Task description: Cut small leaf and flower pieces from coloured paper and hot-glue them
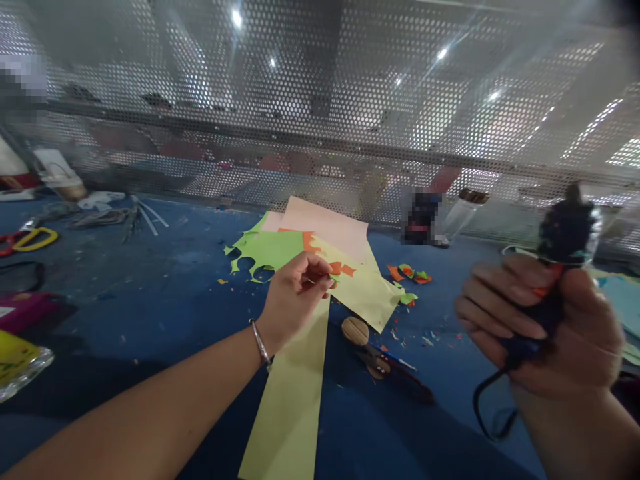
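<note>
My left hand [295, 293], with a bracelet at the wrist, pinches a small piece of orange and green paper [340, 269] above a pile of sheets. In that pile are a pink sheet [325, 223], a green sheet with rounded cut-outs [280, 248] and a pale yellow sheet [370, 297]. A long yellow paper strip [295, 407] runs toward me under my left wrist. Raised at the right, my right hand [590, 333] is wrapped around a dark glue gun [570, 230], its nozzle up and its cord hanging down. Motion blurs the glue gun.
Round wooden discs [355, 331] and a dark-handled tool [413, 385] lie right of the strip. Orange and green scraps [407, 273] sit farther back. Yellow-and-red-handled scissors [35, 239] are at far left. A perforated metal screen [320, 127] stands behind the blue table [165, 320].
</note>
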Demonstrator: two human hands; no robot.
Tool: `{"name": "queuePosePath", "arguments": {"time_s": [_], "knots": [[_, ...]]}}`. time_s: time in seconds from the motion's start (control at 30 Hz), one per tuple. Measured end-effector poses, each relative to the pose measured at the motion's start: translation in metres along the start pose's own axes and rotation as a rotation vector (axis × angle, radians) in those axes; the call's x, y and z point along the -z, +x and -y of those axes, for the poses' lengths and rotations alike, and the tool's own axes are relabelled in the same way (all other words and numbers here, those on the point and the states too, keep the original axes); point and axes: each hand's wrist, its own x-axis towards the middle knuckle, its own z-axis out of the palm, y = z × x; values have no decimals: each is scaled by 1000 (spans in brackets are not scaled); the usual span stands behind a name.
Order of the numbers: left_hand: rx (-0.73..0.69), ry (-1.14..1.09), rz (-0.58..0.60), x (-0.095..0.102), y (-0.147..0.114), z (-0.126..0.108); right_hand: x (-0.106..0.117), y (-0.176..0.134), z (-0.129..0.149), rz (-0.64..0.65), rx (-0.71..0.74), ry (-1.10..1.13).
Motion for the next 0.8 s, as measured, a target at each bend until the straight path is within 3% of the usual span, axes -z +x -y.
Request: {"name": "queuePosePath", "arguments": {"time_s": [0.17,0.3,0.4,0.6,0.8], "knots": [[-3,-12,-11,0,1,2,9,-1,-19,110,-34,-354],[-21,5,-11,0,1,2,14,-6,-39,59,-69,-806],[-44,12,11,0,-1,3,13,-8,-46,46,-60,-1012],[-81,51,49,-2,-5,-1,7,-4,-47,155,101,-1159],[-70,61,53,-5,-6,-4,12,-3,-50,164,153,-1233]]}}
